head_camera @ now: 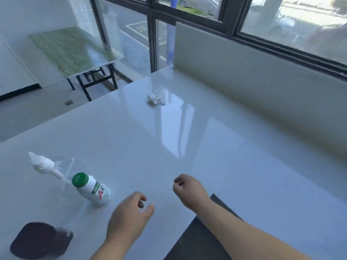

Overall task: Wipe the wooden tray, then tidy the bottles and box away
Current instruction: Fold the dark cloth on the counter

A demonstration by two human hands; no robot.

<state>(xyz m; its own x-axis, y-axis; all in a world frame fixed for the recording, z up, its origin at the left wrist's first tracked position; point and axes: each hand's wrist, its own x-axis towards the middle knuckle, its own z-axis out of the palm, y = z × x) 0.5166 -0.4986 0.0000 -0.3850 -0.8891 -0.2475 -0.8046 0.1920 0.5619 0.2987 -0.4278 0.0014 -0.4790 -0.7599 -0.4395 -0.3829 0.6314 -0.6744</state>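
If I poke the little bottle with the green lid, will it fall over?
Probably. The bottle is tall with a narrow base and seems to stand upright, so a poke near its green cap could tip it. Being round, it would likely roll on the glossy table. It looks like light plastic, not breakable.

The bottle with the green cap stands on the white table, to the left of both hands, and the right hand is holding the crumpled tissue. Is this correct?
Not quite. The head view shows the right hand empty; the crumpled tissue lies alone farther back on the white table. The rest holds: the bottle with the green cap stands left of both hands.
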